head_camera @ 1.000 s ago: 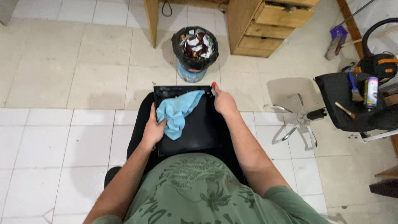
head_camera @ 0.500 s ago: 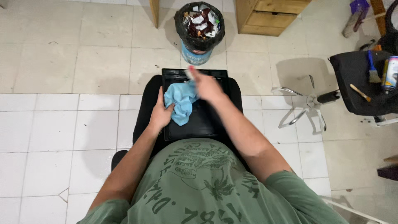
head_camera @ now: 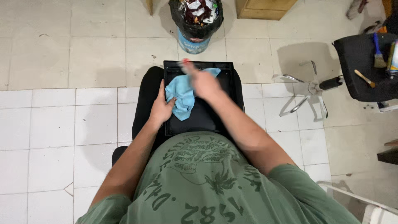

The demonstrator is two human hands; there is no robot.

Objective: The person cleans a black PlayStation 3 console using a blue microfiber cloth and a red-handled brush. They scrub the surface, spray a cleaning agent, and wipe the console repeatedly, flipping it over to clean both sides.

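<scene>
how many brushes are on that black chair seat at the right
2. Both lie on the black chair seat at the right edge: a blue-handled brush toward the back, and a wooden-handled brush in front of it. More may be hidden past the frame edge.

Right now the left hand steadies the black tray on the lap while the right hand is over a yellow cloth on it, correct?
Not quite: the cloth is light blue, not yellow, as the head view shows. The rest stands: the left hand grips the left edge of the black tray on the lap, and the right hand, blurred, is over the cloth.
</scene>
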